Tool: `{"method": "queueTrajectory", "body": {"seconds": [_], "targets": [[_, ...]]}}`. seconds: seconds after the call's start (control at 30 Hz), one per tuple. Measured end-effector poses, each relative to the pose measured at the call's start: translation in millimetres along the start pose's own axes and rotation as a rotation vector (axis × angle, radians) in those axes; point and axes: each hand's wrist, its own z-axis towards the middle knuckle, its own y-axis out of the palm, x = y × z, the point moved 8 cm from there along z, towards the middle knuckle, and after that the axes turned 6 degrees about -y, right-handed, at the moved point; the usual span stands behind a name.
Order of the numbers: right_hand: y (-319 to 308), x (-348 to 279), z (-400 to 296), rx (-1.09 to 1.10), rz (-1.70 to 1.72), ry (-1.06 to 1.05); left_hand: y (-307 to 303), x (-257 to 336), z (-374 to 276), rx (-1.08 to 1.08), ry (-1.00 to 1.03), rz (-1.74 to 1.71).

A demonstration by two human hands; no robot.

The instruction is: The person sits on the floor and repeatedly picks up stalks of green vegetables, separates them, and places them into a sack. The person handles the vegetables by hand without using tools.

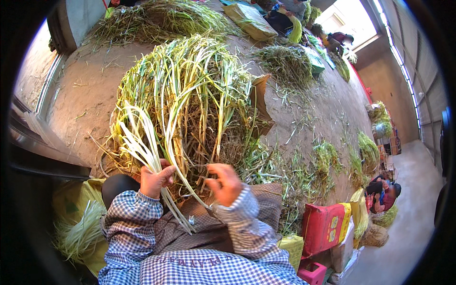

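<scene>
My left hand (156, 178) is closed around a small bunch of pale, peeled long-leaf stalks (140, 139), probably garlic shoots, whose lower ends hang over my lap. To its right, my right hand (225, 182) is blurred, its fingers bent; whether it grips anything cannot be made out. One long stalk (183, 180) runs between the hands, its lower end near my right wrist. Directly ahead stands a large heap of yellow-green stalks (185, 89) with dry, brown outer leaves. A brown checked cloth (249, 203) covers my lap.
Pale stalks (83, 228) lie on a yellow sack (67, 199) at lower left. A red bag (322, 228) and a pink stool (311, 272) are at lower right. Leaf scraps (299, 178) litter the floor. Other people (383, 197) sit farther off beside more heaps.
</scene>
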Motion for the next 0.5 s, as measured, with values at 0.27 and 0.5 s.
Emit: {"method": "queueTrajectory", "body": {"seconds": [0.27,0.5], "targets": [[115.5,16.6,-21.7,-0.08,1.006,0.621,-0.5,-7.6,-6.4,0.002,-0.099,-0.097],[127.3,22.1,-28.7,0.014,1.447,0.834,14.7,-8.2,-14.6,-0.241,-0.041,-0.071]]}}
